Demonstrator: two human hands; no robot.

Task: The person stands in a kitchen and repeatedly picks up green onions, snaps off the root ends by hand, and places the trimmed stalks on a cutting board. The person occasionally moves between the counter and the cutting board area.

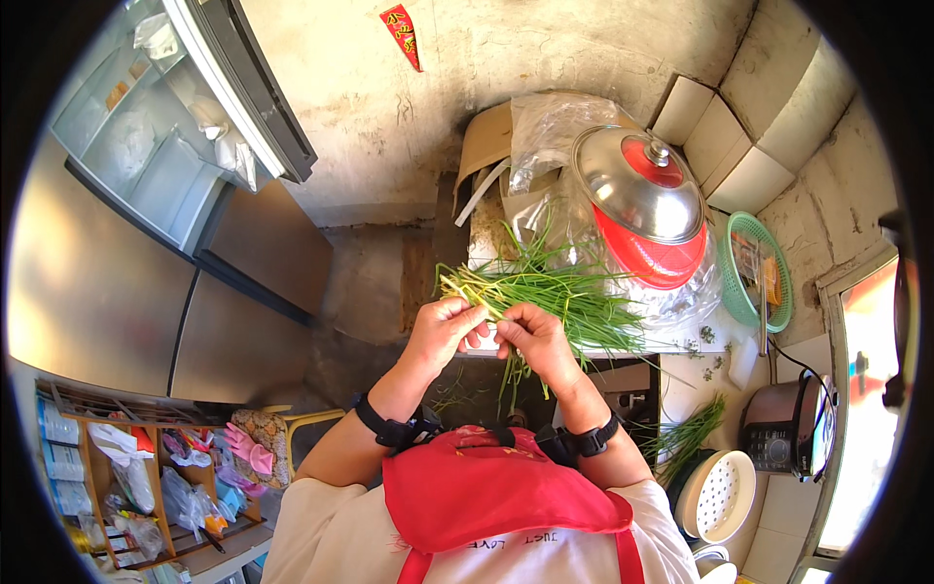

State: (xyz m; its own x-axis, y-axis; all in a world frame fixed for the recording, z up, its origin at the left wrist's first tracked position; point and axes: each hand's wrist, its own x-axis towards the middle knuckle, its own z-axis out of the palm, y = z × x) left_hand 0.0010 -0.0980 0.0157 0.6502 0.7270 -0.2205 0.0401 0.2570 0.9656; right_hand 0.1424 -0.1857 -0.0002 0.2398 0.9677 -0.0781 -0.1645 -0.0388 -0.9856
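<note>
Both of my hands are close together at the near edge of a white table, in front of a loose heap of long green leafy stalks [576, 292], which look like chives. My left hand [451, 328] pinches thin pale stalk ends between thumb and forefinger. My right hand [531, 336] grips the same few stalks with its fingertips curled. Yellowish stalk ends [474, 285] lie just beyond my fingers, and some green blades hang below the table edge under my right hand. A smaller bunch of the same greens [693, 434] lies on the counter at the right.
Behind the heap stand a red basket [649, 255] with a steel lid [620, 190], and clear plastic sheeting [540, 139]. A green basket [781, 306], a rice cooker [770, 431] and a white perforated strainer [722, 496] are at the right. An open fridge [102, 277] and shelves [164, 482] are at the left.
</note>
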